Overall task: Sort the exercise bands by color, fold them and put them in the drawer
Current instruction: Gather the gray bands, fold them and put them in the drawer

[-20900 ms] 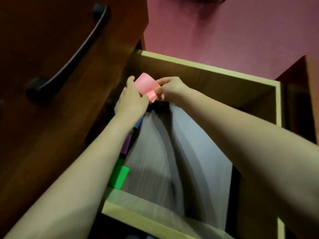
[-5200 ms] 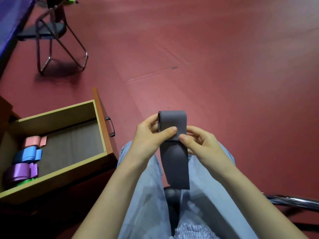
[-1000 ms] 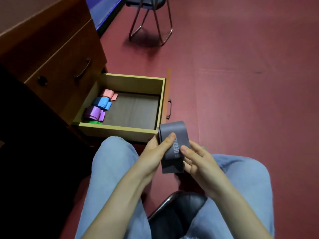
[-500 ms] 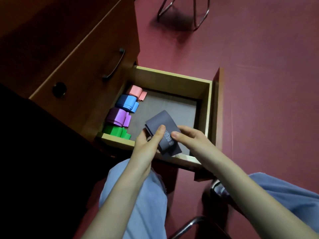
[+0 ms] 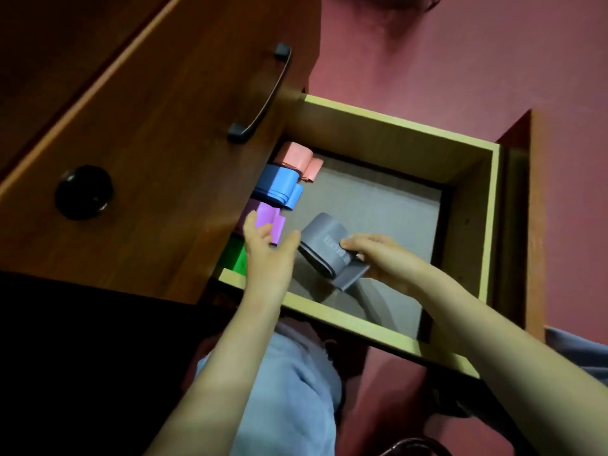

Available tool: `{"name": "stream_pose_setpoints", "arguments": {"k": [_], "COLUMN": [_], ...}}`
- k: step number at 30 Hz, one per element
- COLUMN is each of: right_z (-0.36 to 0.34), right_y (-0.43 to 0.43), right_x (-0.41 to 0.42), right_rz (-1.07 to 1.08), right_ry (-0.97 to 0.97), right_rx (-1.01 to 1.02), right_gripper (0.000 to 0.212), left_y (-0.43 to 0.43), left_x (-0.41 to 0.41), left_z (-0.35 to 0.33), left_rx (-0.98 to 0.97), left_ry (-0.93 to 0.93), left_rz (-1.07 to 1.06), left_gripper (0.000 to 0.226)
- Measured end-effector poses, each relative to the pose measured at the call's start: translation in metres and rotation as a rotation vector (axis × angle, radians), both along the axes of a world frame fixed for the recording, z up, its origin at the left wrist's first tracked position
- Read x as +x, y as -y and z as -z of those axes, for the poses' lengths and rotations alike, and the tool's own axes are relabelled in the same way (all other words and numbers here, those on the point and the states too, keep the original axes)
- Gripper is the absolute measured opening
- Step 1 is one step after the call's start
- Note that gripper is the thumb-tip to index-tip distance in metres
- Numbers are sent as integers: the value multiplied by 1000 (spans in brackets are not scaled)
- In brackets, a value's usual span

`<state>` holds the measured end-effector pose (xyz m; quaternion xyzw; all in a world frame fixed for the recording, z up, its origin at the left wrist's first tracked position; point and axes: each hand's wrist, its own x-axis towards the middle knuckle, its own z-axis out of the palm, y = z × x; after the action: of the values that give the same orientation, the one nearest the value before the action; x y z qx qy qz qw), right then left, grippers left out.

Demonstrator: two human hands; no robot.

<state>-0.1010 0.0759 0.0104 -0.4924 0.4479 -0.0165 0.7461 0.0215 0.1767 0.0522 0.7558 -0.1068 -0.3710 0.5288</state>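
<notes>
Four folded bands sit in a row along the left wall of the open drawer (image 5: 394, 121): green band (image 5: 238, 258) nearest, then purple band (image 5: 268, 218), blue band (image 5: 278, 184) and pink band (image 5: 297, 156). The left hand (image 5: 268, 261) hovers over the green and purple ones, fingers loosely spread and holding nothing; its thumb seems to touch the grey band (image 5: 324, 248). That folded band is low over the drawer floor, pinched between the curled fingers and thumb of the right hand (image 5: 385, 258).
</notes>
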Motion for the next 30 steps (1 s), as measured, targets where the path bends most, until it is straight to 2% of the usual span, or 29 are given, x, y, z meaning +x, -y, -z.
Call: {"name": "stream_pose_setpoints", "arguments": {"k": [2,4,6,9,11,13,15,17,22,26,30], "right_z": [18,34,43,49,47,45,46,48,53,39,24], "right_y": [4,2,-2,-5,-6,-7,-8,-11,-17,-20,-10], "right_x": [10,21,31,44,47,49,52,53,52,46,30], "right_rz": [-74,-174,-244,-309,-362,-430,-468,-406,-288,-162,-67], "right_ry": [-43,-71,-79,-93,-87,-120,-179,-166,-177,-165,-176], "right_rx": [7,40,69,68,82,-4,-195,-292,-390,-280,-238], "right_gripper": [18,18,14,6,7,16,32,41,25,40,36], "left_y": [1,2,0,-5,-8,-10,-10,-10,-6,0,5], "left_x": [23,39,42,44,42,37,32,29,26,24,30], "left_z": [6,13,21,29,27,26,26,27,30,27,29], "left_rx": [33,72,120,188,298,478,598,661,726,740,747], "left_ry": [83,155,258,400,534,660,753,819,821,788,807], "left_rz": [18,148,287,322,413,594,772,911,1027,997,896], "left_gripper": [56,48,41,34,28,26,27,31,35,33,28]}}
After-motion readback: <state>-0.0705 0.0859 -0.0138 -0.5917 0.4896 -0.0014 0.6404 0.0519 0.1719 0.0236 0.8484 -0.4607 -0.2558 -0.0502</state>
